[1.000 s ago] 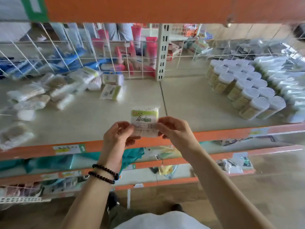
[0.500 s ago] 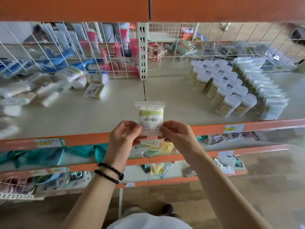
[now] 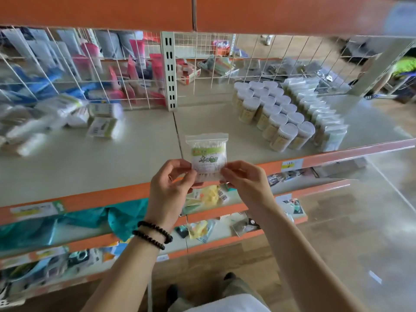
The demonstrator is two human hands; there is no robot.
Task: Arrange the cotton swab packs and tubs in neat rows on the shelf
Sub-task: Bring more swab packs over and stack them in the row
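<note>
Both hands, left hand (image 3: 171, 185) and right hand (image 3: 244, 183), pinching upright swab pack (image 3: 208, 155) above shelf (image 3: 90, 167); tubs (image 3: 273, 115) in rows right.

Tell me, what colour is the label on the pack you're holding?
Green and white, on the pack both hands pinch; head view.

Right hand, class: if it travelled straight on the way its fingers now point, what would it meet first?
The right hand points left, toward the left hand. It already pinches the clear zip bag of cotton swabs with the green label, so beyond that the left hand's fingertips probably come next, though depth is unclear.
</note>
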